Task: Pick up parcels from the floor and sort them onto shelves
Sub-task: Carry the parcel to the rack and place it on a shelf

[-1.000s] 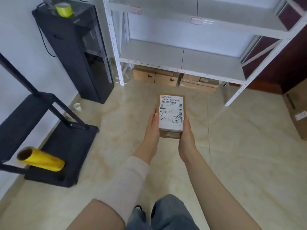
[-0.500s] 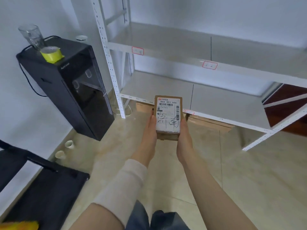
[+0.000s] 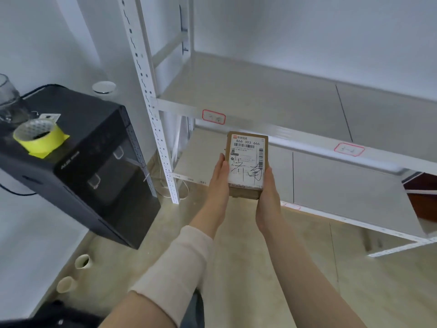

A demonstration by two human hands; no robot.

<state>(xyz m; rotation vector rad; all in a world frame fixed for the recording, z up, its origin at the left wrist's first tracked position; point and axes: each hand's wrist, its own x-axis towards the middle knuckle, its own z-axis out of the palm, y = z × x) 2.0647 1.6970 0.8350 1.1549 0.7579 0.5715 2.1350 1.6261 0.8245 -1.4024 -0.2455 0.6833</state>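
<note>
A small brown cardboard parcel (image 3: 247,162) with a white shipping label and black handwriting is held flat between both my hands. My left hand (image 3: 218,183) grips its left side and my right hand (image 3: 268,197) its right side. The parcel hovers in front of a white metal shelf unit (image 3: 260,95), just below the front rail of a grey shelf. Two red-framed tags, one (image 3: 213,116) left and one (image 3: 349,149) right, are stuck on that rail. A lower shelf (image 3: 331,185) lies behind the parcel.
A black water dispenser (image 3: 78,162) stands left of the shelf post, with a yellow tape roll (image 3: 39,137) and a glass (image 3: 8,100) on top. Two paper cups (image 3: 73,272) sit on the tiled floor by the wall. Dark red wood shows at the far right.
The view has moved closer to the shelf unit and tilted up. The parcel, still held by both hands, now sits higher against the shelf's front rail.
</note>
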